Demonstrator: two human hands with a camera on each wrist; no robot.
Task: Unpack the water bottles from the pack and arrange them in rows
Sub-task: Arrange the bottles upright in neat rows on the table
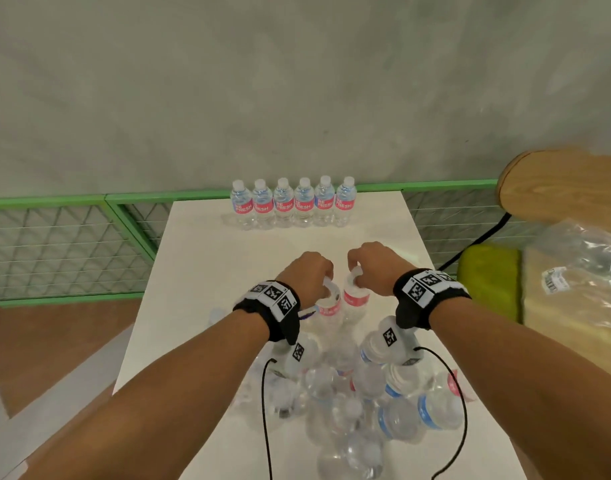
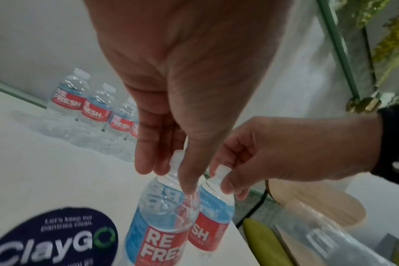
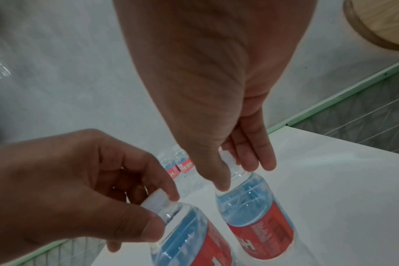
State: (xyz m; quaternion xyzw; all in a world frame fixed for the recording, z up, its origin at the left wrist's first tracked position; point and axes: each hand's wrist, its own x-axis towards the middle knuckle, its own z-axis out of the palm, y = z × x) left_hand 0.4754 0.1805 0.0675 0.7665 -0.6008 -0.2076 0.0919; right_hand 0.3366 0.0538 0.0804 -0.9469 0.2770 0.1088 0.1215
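Clear plastic, filled with water: each bottle is judged moderately heavy, smooth-walled and liable to dent under a hard squeeze, so the stiff neck below the cap is the preferred hold. On the left, the left hand (image 1: 306, 273) has its fingers curled down around the cap and neck of the left bottle (image 1: 328, 306). Just beside it, the right bottle (image 1: 355, 296) is pinched at its cap by the right hand (image 1: 371, 268). Both bottles sit over mid-table (image 1: 200, 271), between the finished row of six (image 1: 293, 203) at the far edge and the loose heap of bottles (image 1: 370, 403) nearest the person.
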